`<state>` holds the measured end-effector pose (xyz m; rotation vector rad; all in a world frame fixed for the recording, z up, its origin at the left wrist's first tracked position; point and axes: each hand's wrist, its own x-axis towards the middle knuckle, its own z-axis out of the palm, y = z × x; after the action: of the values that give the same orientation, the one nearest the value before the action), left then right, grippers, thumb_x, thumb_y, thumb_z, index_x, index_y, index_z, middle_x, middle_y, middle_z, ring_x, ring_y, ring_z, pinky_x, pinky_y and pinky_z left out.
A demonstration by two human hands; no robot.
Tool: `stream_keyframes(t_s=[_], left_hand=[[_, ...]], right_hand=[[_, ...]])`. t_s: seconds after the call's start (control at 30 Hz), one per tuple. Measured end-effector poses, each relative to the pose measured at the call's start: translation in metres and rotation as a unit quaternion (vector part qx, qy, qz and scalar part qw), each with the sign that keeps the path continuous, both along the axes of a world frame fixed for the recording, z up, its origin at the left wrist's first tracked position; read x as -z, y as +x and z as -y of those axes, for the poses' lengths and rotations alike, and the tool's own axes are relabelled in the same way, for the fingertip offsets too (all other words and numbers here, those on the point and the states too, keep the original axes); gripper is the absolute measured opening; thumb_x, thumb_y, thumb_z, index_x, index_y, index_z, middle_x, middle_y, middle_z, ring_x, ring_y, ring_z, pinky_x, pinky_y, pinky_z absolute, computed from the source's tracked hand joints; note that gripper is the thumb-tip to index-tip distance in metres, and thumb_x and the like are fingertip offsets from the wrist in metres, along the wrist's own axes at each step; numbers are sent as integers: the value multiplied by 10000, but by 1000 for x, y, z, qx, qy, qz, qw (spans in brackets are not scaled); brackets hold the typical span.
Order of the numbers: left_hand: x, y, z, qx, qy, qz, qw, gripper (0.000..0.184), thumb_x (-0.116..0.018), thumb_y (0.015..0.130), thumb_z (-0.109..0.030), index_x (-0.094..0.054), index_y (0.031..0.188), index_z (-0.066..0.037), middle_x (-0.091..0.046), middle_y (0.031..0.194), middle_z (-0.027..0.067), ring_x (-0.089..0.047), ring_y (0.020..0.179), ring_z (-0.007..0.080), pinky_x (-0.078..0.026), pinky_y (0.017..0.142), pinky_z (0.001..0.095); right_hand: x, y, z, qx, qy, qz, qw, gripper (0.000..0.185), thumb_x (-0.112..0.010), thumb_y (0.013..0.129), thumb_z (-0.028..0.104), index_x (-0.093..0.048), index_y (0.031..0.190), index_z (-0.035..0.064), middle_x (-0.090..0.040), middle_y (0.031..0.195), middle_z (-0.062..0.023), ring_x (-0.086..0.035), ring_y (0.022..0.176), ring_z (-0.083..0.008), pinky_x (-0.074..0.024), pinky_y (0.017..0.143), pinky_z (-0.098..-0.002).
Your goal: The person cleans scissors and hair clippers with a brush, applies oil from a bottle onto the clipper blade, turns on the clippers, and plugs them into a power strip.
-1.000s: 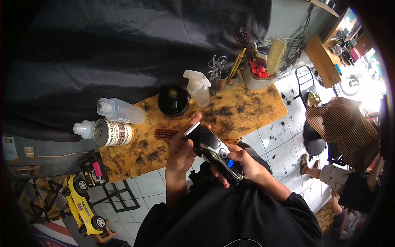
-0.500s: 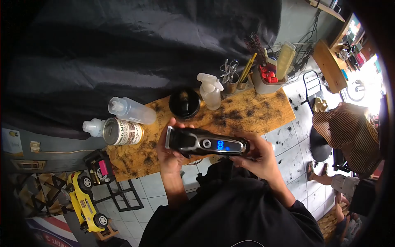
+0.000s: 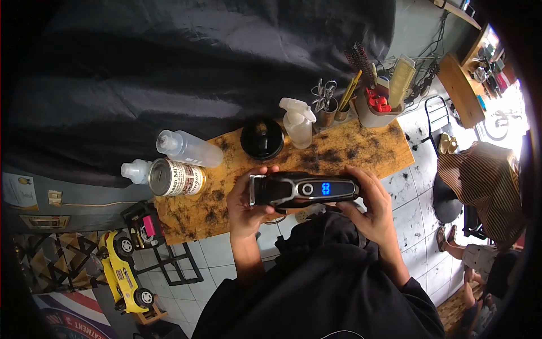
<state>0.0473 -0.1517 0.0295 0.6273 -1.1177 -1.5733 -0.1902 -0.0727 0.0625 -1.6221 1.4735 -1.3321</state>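
A black and silver hair clipper (image 3: 305, 189) with a lit blue display lies level between my hands, its blade toward the left. My left hand (image 3: 244, 206) holds the blade end, thumb below and fingers behind. Around the rear end are the fingers of my right hand (image 3: 372, 209). Beyond them is a wooden table (image 3: 344, 150) strewn with dark hair clippings. A round black container (image 3: 262, 139) and a white spray bottle (image 3: 298, 125) stand just past the clipper.
At the table's left are a can (image 3: 175, 177) and clear bottles (image 3: 192, 149). Scissors (image 3: 324, 95) and a comb box (image 3: 378, 113) stand at the back right. A yellow toy car (image 3: 125, 271) is lower left; a striped-caped person (image 3: 485, 183) sits right.
The clipper has turned from slanted to level, its display facing up toward me. Both hands still hold it. The view has shifted, so the table items appear farther right.
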Motion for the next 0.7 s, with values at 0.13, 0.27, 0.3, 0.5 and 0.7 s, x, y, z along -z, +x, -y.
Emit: stream_keyframes(t_s=[0.13, 0.27, 0.3, 0.5, 0.7], left_hand=[[-7, -4, 3, 7, -14, 57, 998, 848, -846, 675, -263, -407, 1322, 66, -591, 1197, 178, -580, 1120, 232, -470, 977, 398], [-11, -5, -2, 22, 52, -18, 998, 914, -813, 716, -348, -328, 1363, 79, -570, 1194, 186, -599, 1083, 226, -551, 873, 347], [-12, -6, -2, 17, 53, -21, 998, 895, -803, 733, -334, -321, 1363, 80, -577, 1177, 183, -604, 1073, 221, -563, 850, 333], [-17, -3, -5, 5, 5, 47, 999, 650, -715, 821, -96, -347, 1329, 75, -606, 1147, 182, -623, 1020, 216, -557, 830, 342], [-14, -8, -8, -32, 26, 62, 997, 626, -710, 809, -35, -370, 1328, 51, -623, 1116, 170, -634, 996, 215, -557, 794, 329]], right_hand=[[9, -2, 3, 7, 8, 7, 1000, 517, -724, 761, 65, -520, 1226, -33, -577, 1151, -192, -602, 1013, -301, -485, 845, -329], [17, -4, 3, 14, 50, 74, 996, 471, -687, 831, 129, -504, 1234, -32, -601, 1091, -167, -608, 953, -239, -486, 779, -297], [17, -3, 3, 15, 50, 74, 996, 471, -687, 831, 129, -504, 1234, -32, -601, 1091, -167, -608, 953, -239, -486, 779, -297], [19, -1, 9, 1, 79, 169, 982, 431, -598, 927, 264, -488, 1225, -28, -621, 839, -59, -610, 774, -127, -477, 714, -257], [20, -3, 10, -3, 109, 164, 980, 421, -546, 956, 307, -488, 1202, -29, -575, 725, -28, -582, 693, -99, -459, 665, -247]])
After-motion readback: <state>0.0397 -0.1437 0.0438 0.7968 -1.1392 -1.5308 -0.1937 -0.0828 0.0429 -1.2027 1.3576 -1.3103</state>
